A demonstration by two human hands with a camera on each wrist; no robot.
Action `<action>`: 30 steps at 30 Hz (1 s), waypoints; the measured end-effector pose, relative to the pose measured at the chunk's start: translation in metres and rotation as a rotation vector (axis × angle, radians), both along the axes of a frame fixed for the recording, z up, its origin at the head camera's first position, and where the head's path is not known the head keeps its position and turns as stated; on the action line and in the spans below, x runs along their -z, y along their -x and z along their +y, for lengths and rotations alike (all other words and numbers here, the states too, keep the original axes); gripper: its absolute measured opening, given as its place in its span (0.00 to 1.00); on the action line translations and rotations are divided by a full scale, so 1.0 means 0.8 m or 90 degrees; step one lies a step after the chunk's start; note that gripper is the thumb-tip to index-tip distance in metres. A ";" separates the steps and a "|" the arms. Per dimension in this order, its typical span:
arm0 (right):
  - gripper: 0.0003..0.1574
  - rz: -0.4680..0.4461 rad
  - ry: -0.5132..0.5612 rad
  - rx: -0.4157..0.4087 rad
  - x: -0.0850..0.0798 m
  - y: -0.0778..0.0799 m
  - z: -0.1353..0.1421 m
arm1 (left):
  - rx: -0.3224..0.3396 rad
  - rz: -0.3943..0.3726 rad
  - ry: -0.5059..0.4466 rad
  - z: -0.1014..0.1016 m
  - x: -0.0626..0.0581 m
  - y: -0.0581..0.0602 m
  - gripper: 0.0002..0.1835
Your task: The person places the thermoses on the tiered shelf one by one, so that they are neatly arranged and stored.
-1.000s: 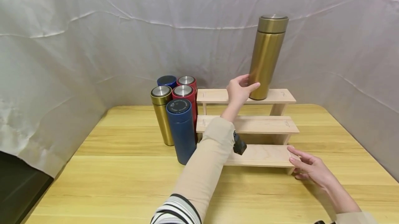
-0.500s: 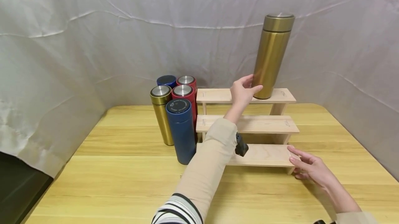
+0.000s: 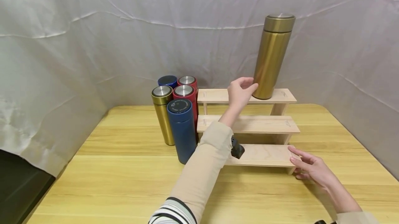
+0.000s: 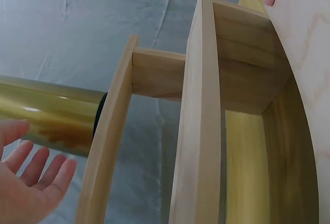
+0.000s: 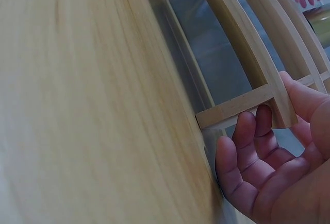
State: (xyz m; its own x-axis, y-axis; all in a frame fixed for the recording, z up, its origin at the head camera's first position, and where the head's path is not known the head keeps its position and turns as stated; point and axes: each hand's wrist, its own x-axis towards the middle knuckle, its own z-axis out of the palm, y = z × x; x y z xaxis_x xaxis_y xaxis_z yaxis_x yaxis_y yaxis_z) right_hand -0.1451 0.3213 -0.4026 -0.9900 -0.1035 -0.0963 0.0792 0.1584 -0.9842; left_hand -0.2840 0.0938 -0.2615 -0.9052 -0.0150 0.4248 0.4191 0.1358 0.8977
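A gold thermos (image 3: 272, 61) stands on the top step of a three-step wooden display rack (image 3: 262, 154), toward its right end. Just left of its base is my left hand (image 3: 240, 91), fingers loosely bent and holding nothing. The left wrist view shows that hand (image 4: 36, 175) with fingers spread beside the thermos (image 4: 56, 113). My right hand (image 3: 313, 170) grips the right end of the rack's lowest step. In the right wrist view, its fingers (image 5: 247, 152) curl under the board, and the thumb lies over the edge.
Left of the rack several thermoses stand close together: a blue one (image 3: 182, 134) in front, another gold one (image 3: 163, 116), red ones (image 3: 187, 94) and a blue one (image 3: 167, 80) behind. A grey cloth (image 3: 140, 44) hangs behind the wooden table (image 3: 118, 182).
The gold thermos shifted right along the top step, then stayed put. My left hand let go of it and drew slightly left. The right hand kept its hold on the rack.
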 end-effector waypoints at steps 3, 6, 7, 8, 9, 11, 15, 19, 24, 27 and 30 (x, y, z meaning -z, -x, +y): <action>0.25 -0.002 0.000 0.001 -0.001 0.000 0.000 | 0.018 0.009 0.034 -0.007 0.000 -0.004 0.11; 0.25 0.000 -0.004 0.002 -0.001 -0.001 0.000 | 0.040 0.014 0.064 -0.014 0.002 -0.007 0.11; 0.25 0.000 -0.005 0.003 -0.001 -0.001 0.000 | 0.050 0.014 0.071 -0.016 0.003 -0.008 0.11; 0.25 0.000 -0.006 0.003 -0.001 -0.001 0.000 | 0.060 0.014 0.076 -0.019 0.004 -0.010 0.11; 0.25 0.000 -0.007 0.004 -0.001 -0.001 -0.001 | 0.070 0.013 0.079 -0.021 0.005 -0.012 0.11; 0.25 -0.001 -0.009 0.005 -0.001 -0.001 -0.001 | 0.092 0.009 0.083 -0.026 0.009 -0.017 0.12; 0.25 -0.003 -0.011 0.008 0.000 -0.001 -0.001 | 0.130 0.007 0.081 -0.036 0.019 -0.029 0.13; 0.26 0.001 -0.015 0.007 -0.001 0.000 -0.001 | 0.139 0.024 0.078 -0.047 0.028 -0.041 0.12; 0.25 0.001 -0.022 0.004 -0.002 0.001 -0.002 | 0.138 0.041 0.078 -0.059 0.032 -0.054 0.10; 0.25 0.001 -0.026 0.003 -0.002 0.001 -0.002 | 0.131 0.050 0.077 -0.066 0.033 -0.061 0.09; 0.25 0.003 -0.032 0.003 -0.002 0.000 -0.001 | 0.117 0.065 0.077 -0.074 0.034 -0.070 0.09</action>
State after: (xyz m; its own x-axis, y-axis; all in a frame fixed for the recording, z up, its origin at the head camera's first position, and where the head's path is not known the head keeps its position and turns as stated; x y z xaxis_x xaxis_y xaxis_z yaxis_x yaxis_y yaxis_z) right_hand -0.1455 0.3204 -0.4013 -0.9910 -0.0935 -0.0962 0.0751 0.2079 -0.9753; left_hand -0.2282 0.0344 -0.2884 -0.8401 0.2029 0.5031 0.5346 0.1523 0.8313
